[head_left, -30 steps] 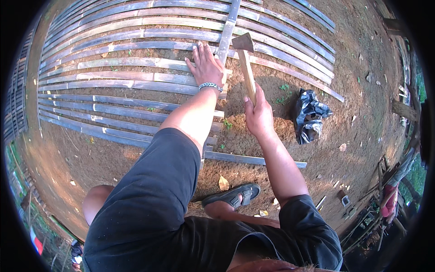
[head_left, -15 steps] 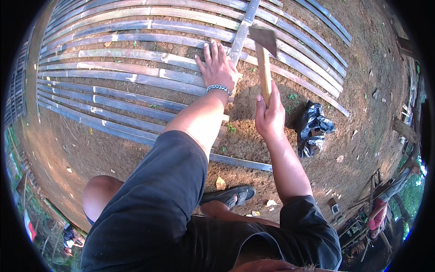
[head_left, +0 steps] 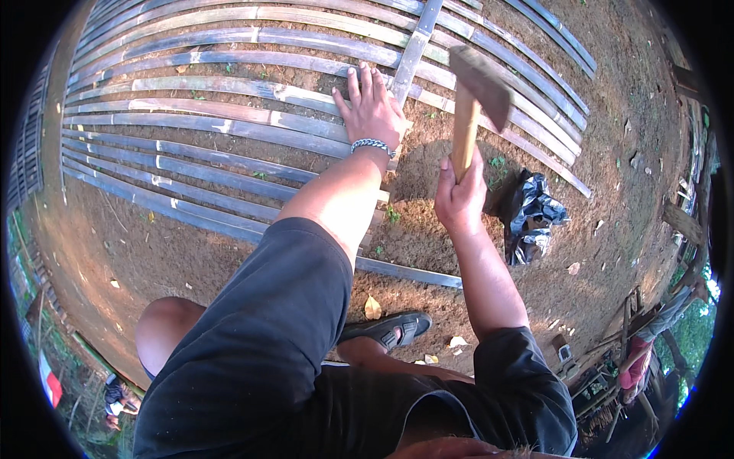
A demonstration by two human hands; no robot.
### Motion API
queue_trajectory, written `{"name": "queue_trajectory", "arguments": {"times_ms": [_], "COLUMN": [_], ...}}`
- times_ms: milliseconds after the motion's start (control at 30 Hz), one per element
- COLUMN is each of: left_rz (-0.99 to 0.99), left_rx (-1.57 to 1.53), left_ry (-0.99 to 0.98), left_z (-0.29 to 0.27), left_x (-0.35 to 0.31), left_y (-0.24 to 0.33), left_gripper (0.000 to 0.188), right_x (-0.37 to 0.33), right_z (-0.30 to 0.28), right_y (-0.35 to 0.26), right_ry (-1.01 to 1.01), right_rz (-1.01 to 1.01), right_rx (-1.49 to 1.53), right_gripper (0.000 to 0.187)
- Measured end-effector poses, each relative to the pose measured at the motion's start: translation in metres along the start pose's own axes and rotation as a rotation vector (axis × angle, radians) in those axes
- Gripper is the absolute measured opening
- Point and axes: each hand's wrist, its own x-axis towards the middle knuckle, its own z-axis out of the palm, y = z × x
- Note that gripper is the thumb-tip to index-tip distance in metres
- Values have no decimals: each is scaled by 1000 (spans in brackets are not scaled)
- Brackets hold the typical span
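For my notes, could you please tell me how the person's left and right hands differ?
The left hand is spread over bamboo slats; the right hand is curled around a wooden handle. The left hand's wrist wears a chain bracelet; the right hand's shows none. Both are gloveless.

No text, label, brand, number or sign is showing readably. Toward one o'clock, the head of the hand tool is looking blurred; toward three o'clock, the black plastic bag is showing glare and creases; toward six o'clock, the sandal is appearing too small for lettering.
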Motion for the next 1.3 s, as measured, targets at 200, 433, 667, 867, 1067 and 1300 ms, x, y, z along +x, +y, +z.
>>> {"name": "queue_trajectory", "arguments": {"times_ms": [200,433,667,867,1067,1300], "left_rz": [11,-1,26,11,-8,-2], "left_rx": [18,25,25,53,32,2], "left_ry": [-23,-34,16,-31,-27,-25], "left_z": [2,-4,-3,-2,-2,0], "left_x": [0,2,8,1,0,3], "left_y": [-4,1,-4,-2,-3,-2], "left_gripper": [65,63,65,64,63,64], "right_x": [1,-7,4,-2,5,-9], "right_z": [3,14,10,20,12,37], "right_y": [2,7,-3,5,-10,23], "right_ry": [-285,-53,-72,-243,-37,-305], "right_rz": [204,164,220,322,188,245], "right_rx": [-122,89,47,-75,54,-199], "right_gripper": [55,51,51,51,50,46]}}
